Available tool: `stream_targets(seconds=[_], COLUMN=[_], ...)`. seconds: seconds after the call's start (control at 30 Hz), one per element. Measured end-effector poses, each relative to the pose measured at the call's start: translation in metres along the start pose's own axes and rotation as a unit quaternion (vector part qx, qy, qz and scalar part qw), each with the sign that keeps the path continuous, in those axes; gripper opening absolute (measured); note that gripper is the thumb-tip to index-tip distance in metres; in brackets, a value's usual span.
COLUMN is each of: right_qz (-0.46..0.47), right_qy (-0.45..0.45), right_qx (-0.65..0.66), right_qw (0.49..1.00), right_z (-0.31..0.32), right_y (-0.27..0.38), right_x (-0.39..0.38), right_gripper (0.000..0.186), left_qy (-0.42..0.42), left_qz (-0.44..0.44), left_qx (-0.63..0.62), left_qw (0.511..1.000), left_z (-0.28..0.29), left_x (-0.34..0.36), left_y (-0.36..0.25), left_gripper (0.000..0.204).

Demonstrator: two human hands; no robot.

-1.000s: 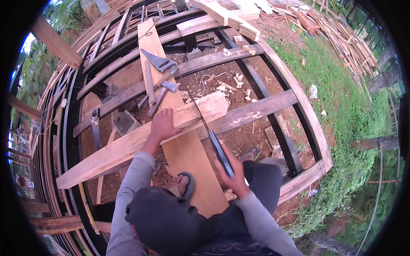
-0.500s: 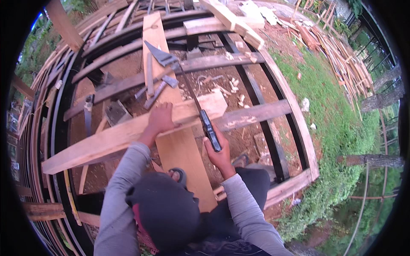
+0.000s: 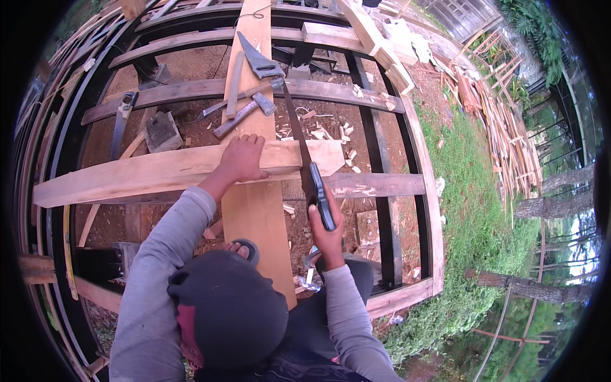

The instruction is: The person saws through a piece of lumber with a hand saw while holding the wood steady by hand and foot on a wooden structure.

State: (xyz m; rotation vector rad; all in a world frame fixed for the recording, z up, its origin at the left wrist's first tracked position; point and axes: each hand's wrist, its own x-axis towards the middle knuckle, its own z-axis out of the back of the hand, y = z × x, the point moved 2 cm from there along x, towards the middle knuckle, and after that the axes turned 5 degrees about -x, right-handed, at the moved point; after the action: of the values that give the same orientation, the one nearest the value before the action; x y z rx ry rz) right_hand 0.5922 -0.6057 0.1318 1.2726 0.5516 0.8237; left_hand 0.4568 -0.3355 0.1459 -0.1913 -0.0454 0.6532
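Note:
My left hand (image 3: pixel 243 159) presses down on a thick pale wooden beam (image 3: pixel 140 169), fingers over its top and thumb at its near side. In my right hand (image 3: pixel 328 232) is the dark handle of a handsaw (image 3: pixel 296 124). Its long blade lies across the beam near the right end, pointing away from me. Under the beam runs a wide plank (image 3: pixel 254 213). Farther along that plank lie a second handsaw (image 3: pixel 259 65), a narrow wood strip (image 3: pixel 235 84) and a hammer (image 3: pixel 247 114). My sandalled foot (image 3: pixel 249 250) is on the plank's near part.
A frame of dark beams (image 3: pixel 375 137) topped with timber strips surrounds the work, over bare soil. At left, another saw (image 3: pixel 119 124) hangs near a concrete block (image 3: pixel 163 132). Wood offcuts (image 3: pixel 347 130) litter the soil. Grass (image 3: pixel 474 184) and a pile of sticks (image 3: pixel 506 140) lie right.
The view has shifted and turned, so the beam appears more level and farther left. Both hands keep their holds, and the saw's blade still crosses the beam near its right end.

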Motion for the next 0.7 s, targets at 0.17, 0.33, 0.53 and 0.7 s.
stream_targets(seconds=[0.17, 0.33, 0.53, 0.7], right_qz=[-0.018, -0.042, 0.049, -0.034], right_qy=[0.057, 0.025, -0.023, 0.038], right_qx=[-0.074, -0.102, 0.004, -0.038], right_qw=[0.996, 0.994, 0.999, 0.998], right_z=[0.05, 0.071, -0.01, 0.044], right_y=[0.055, 0.093, 0.01, 0.055], right_x=[-0.146, -0.21, 0.01, -0.143], right_gripper=[0.064, 0.063, 0.057, 0.064], left_qy=[0.024, 0.036, 0.028, 0.035], left_qz=[0.025, 0.018, 0.003, 0.035], left_qx=[-0.003, 0.052, 0.021, 0.043], left_qw=[0.999, 0.998, 0.999, 0.998], left_z=[-0.008, 0.002, -0.007, -0.005], left_x=[-0.023, -0.032, -0.001, -0.02], left_y=[0.023, 0.007, -0.005, 0.018], left_gripper=[0.082, 0.081, 0.083, 0.084])
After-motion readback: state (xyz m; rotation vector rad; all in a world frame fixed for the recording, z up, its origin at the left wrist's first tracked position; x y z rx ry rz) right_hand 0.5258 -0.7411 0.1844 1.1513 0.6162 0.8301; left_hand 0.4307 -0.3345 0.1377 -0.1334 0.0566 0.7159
